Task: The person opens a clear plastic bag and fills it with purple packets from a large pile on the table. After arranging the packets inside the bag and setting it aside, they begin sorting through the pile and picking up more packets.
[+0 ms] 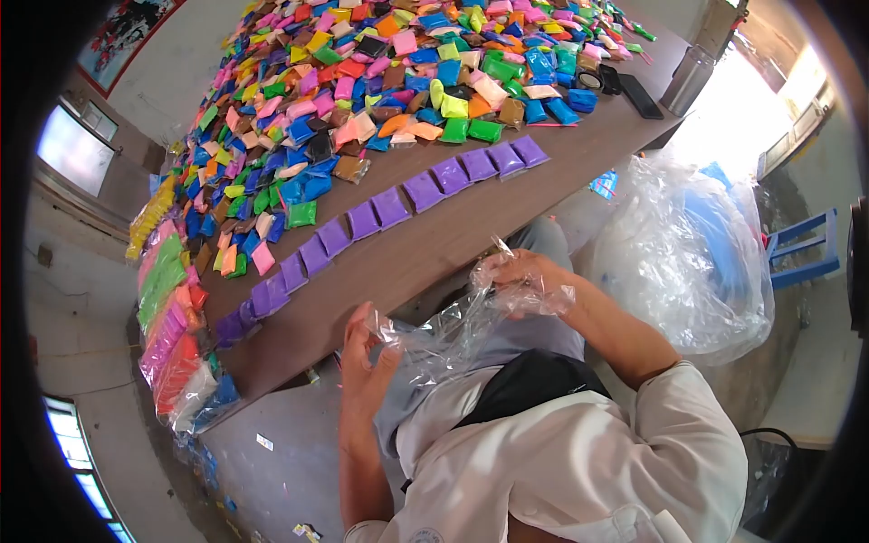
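A clear plastic bag (439, 339) stretches between my hands above my lap. My left hand (367, 348) is at its left end, with thumb and fingers around the film. My right hand (520, 276) pinches the crumpled right end near the table edge. Beyond them, a row of purple packets (391, 208) lies in a slanting line along the brown table (434, 240). Behind that row spreads a big heap of small packets (362, 100) in many colours.
Long bundles of bagged packets (167, 335) lie at the table's left end. A metal flask (690, 81) and a phone (641, 97) are at the far right. Beside the table stand a large clear bag (679, 262) and a blue stool (806, 249).
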A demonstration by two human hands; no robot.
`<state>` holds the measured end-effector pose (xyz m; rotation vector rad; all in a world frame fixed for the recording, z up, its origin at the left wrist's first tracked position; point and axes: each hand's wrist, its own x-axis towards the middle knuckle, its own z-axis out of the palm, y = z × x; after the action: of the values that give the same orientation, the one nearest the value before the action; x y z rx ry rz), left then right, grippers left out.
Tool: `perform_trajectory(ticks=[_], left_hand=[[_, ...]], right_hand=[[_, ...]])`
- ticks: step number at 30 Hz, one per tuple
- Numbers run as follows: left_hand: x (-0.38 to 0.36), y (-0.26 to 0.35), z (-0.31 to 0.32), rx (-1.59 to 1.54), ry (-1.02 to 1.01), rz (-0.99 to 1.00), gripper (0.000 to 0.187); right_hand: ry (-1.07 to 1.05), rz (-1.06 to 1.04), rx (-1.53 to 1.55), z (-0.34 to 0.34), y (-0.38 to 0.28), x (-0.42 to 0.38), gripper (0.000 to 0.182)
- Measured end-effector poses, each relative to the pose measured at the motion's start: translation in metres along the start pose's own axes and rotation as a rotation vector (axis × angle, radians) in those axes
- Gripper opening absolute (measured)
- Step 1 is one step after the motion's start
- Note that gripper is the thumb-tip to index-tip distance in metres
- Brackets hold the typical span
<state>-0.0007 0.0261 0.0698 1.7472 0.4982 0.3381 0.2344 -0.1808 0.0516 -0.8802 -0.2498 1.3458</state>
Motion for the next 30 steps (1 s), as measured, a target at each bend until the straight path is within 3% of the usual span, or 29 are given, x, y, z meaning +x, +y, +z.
perform_trajectory(ticks=[2, 5, 8, 11, 14, 17, 18, 24, 27, 30], left_hand=[[0.002, -0.006, -0.002, 0.026, -0.008, 0.046, 0.050], [0.000, -0.005, -0.004, 0.017, -0.086, -0.054, 0.042], [-0.001, 0.007, 0.004, -0.090, -0.168, 0.017, 0.033], [0.000, 0.005, 0.009, -0.027, -0.105, 0.027, 0.030], [-0.002, 0.002, 0.007, 0.021, 0.038, -0.005, 0.029], [-0.004, 0.002, 0.009, 0.064, 0.057, 0.069, 0.033], [-0.003, 0.000, 0.010, 0.047, 0.069, 0.083, 0.033], [0.005, 0.009, 0.015, -0.027, 0.142, 0.064, 0.038], [0.006, 0.010, 0.015, -0.050, 0.112, 0.077, 0.040], [0.002, 0.006, 0.016, -0.077, 0.075, 0.065, 0.042]], right_hand=[[0.003, 0.002, -0.008, 0.001, -0.001, 0.000, 0.023], [-0.029, 0.017, -0.052, 0.000, 0.000, 0.001, 0.022], [0.073, 0.037, -0.111, 0.008, 0.005, 0.002, 0.017], [0.073, -0.256, -0.296, -0.013, 0.021, 0.013, 0.014], [0.308, -0.342, -0.666, -0.028, 0.008, 0.005, 0.016], [0.249, -0.504, -0.683, -0.040, -0.001, -0.006, 0.021], [0.261, -0.382, -0.735, -0.044, -0.005, -0.012, 0.034], [0.506, -0.773, -1.099, -0.010, -0.009, -0.032, 0.066], [0.769, -1.024, -1.007, -0.008, -0.012, -0.027, 0.055], [0.823, -1.223, -1.072, -0.001, -0.023, -0.034, 0.038]])
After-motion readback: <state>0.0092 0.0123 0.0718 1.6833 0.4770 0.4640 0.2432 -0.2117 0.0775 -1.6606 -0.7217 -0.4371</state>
